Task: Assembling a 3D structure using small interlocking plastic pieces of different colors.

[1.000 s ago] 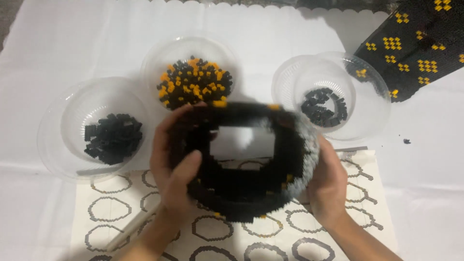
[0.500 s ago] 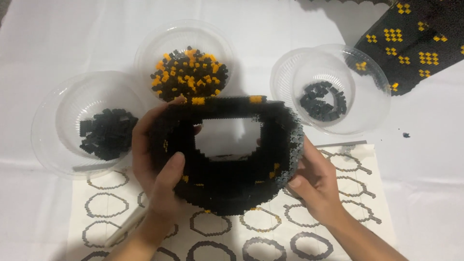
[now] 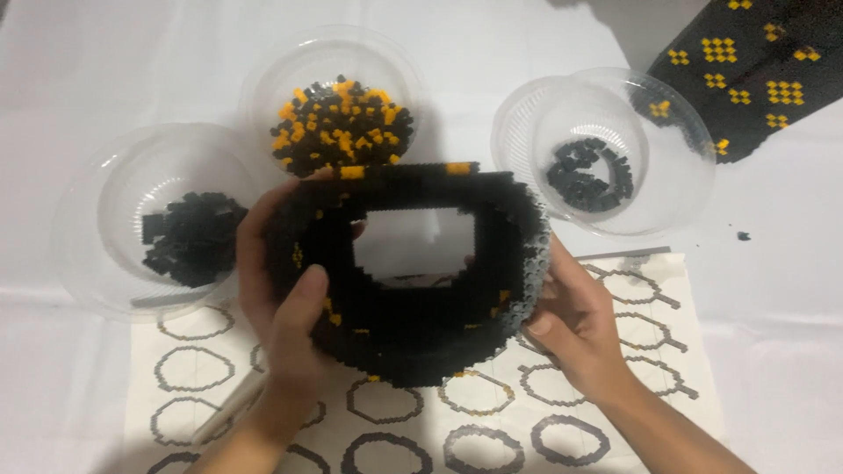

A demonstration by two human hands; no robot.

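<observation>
A large black ring-shaped build of small bricks (image 3: 413, 338), dotted with a few orange bricks, is held up over the table in the middle of the head view. My left hand (image 3: 285, 312) grips its left side, thumb across the front face. My right hand (image 3: 575, 325) holds its right outer edge, fingers against the curved wall. Through the rectangular opening in the build I see the white table.
Three clear plastic bowls stand behind: black bricks at left (image 3: 88, 254), mixed black and orange bricks in the middle (image 3: 263, 79), a few black bricks at right (image 3: 676, 167). A sheet printed with ring outlines (image 3: 632, 351) lies underneath. A black-and-orange brick panel (image 3: 746, 79) sits top right.
The build has been turned and tipped in both hands, now showing its flat top edge and square opening more squarely. My hands have shifted slightly along its sides.
</observation>
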